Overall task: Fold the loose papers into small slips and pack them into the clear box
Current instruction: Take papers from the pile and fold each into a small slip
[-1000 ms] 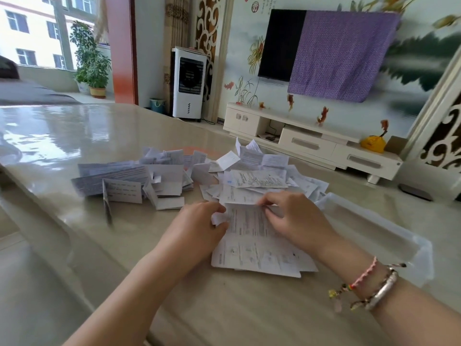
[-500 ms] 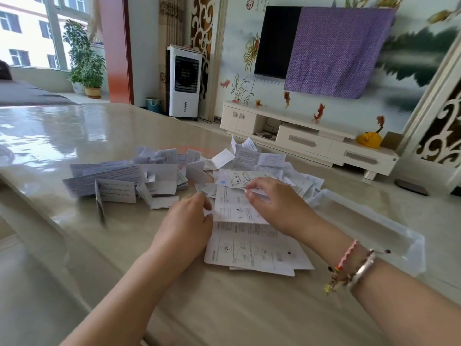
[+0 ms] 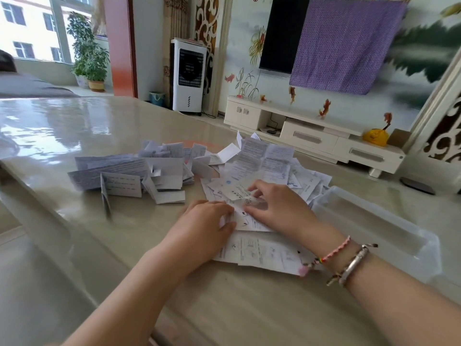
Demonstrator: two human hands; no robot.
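Note:
A printed paper sheet [image 3: 262,250] lies on the table in front of me, its far part doubled over. My left hand [image 3: 204,228] pinches the sheet's left edge between thumb and curled fingers. My right hand [image 3: 279,208] lies on the doubled part, fingertips curled round its far edge. Behind the hands is a heap of loose papers [image 3: 269,161]. A pile of folded slips [image 3: 149,173] sits to the left of it. The clear box [image 3: 374,226] stands open on the right beside my right forearm, and I see nothing inside it.
The glossy beige table [image 3: 74,126] stretches far to the left and back, and its near-left edge [image 3: 37,208] drops to the floor. One folded slip [image 3: 106,196] stands upright near that edge. A TV cabinet [image 3: 311,138] stands beyond the table.
The sheet's far part has been folded back toward me. Both hands have drawn closer together over the fold. The view has shifted slightly.

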